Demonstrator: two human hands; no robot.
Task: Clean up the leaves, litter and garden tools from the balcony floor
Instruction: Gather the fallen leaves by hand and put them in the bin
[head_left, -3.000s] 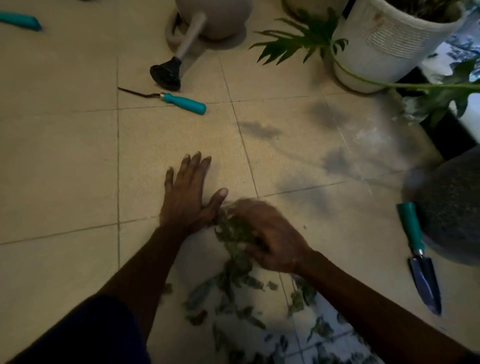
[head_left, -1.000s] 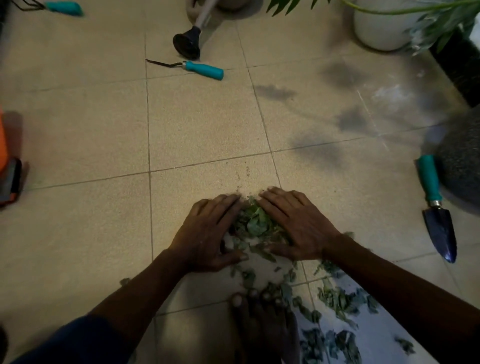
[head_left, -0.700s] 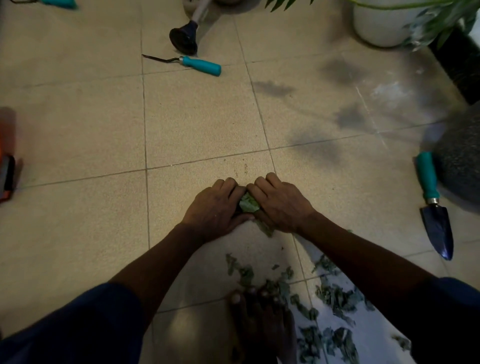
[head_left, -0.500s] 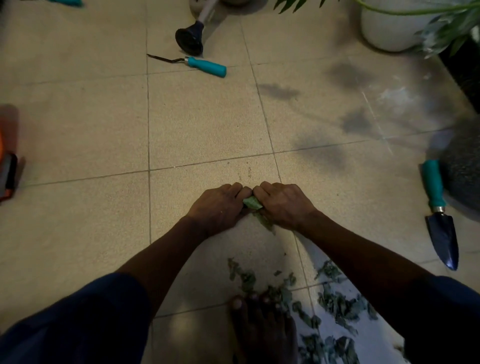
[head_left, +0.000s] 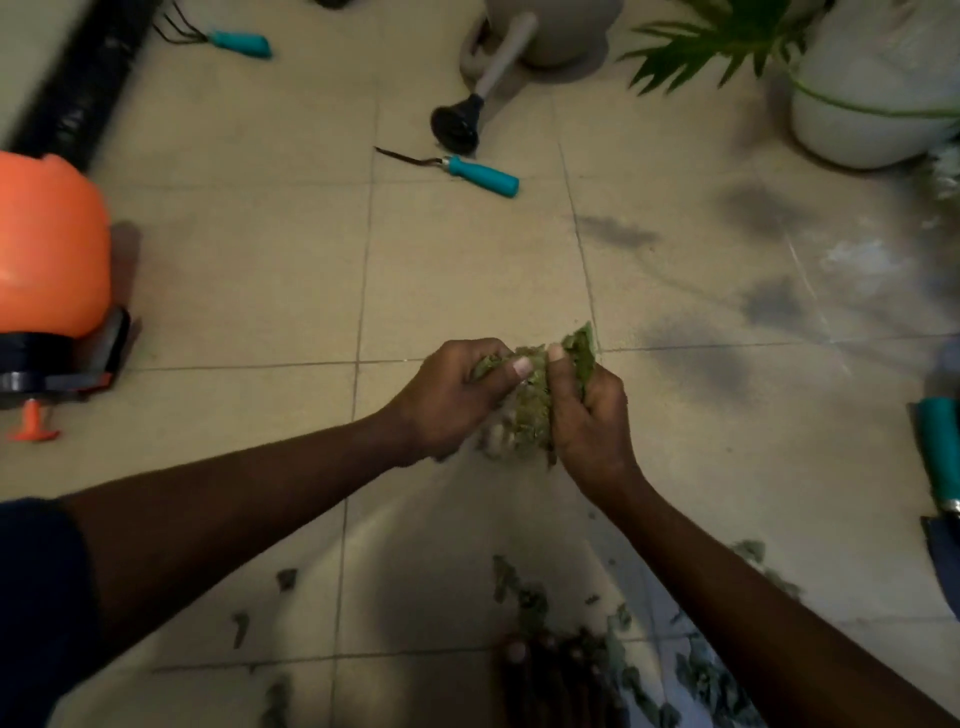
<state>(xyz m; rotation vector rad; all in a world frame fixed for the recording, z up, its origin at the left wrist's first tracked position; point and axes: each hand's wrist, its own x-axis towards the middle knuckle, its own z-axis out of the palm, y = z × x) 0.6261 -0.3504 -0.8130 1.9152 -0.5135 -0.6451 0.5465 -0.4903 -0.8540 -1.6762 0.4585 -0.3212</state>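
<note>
Head view: left hand (head_left: 449, 397) and right hand (head_left: 587, 415) curl their fingers round a clump of leaves (head_left: 535, 400), held above the floor (head_left: 467, 270). Keep palms pressed together so no fragments fall among the loose leaves (head_left: 613, 649) below.

Dark navy sleeve (head_left: 36, 597) on the left arm (head_left: 234, 509).

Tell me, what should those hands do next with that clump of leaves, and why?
Probably lift the clump of leaves away toward wherever waste goes: the left hand and right hand already grip it together, and scattered leaves lie on the floor tiles for another handful.
</note>
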